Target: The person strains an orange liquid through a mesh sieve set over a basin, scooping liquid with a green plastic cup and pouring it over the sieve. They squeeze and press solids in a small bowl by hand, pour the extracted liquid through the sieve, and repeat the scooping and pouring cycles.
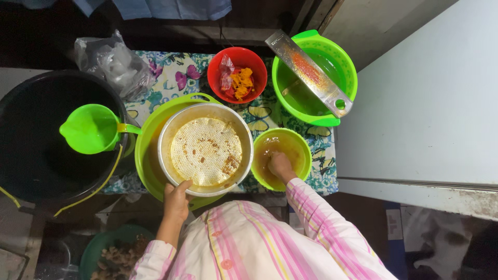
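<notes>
At six o'clock of the metal sieve (206, 150), the left hand (177, 201) grips its rim; the right hand (280, 166), fingers curled, sits in the small green bowl (281, 158) at three o'clock — cloudy liquid could slop out if the person presses hard.

left hand (176, 201) gripping, right hand (280, 166) (fingers curled) dipped

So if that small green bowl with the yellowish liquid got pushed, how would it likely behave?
The small green bowl looks like thin plastic, so probably light itself, but the yellowish liquid would likely slosh. The right hand is dipped into it, so its rim may be wet and slippery. It sits near the table's front edge, so a push could tip it off.
</notes>
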A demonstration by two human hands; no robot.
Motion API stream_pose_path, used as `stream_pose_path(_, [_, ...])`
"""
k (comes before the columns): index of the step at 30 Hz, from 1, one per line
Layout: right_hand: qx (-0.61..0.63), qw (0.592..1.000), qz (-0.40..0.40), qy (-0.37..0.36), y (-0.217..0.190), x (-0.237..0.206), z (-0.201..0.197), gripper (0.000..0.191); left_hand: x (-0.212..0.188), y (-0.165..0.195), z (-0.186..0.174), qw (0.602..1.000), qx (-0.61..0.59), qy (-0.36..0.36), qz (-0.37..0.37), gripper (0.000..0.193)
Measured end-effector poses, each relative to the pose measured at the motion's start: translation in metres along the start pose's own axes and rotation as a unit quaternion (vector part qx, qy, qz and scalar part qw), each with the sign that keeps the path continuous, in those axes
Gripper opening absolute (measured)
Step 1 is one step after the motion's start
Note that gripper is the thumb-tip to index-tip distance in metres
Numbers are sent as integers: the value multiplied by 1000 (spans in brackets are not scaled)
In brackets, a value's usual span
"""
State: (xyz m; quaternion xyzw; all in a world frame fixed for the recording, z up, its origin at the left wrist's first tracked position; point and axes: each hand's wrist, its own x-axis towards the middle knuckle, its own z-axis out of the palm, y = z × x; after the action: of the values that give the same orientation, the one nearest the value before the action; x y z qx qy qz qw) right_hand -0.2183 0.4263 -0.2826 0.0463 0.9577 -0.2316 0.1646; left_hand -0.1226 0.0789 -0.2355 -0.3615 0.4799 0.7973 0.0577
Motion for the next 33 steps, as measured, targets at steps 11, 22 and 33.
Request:
stream_pose_path(11, [-119, 988, -94, 31, -18, 2, -2, 52, 2, 0, -7, 1000, -2, -4, 2, 41])
stream_pose_path(22, [-129, 982, 37, -130, -2, -7, 9, 67, -1, 4, -10, 1000, 10, 0, -2, 42])
stream_pose_path(33, [-56, 985, 19, -162, -12, -25, 9, 47, -1, 1, -4, 1000, 4, -3, -6, 41])
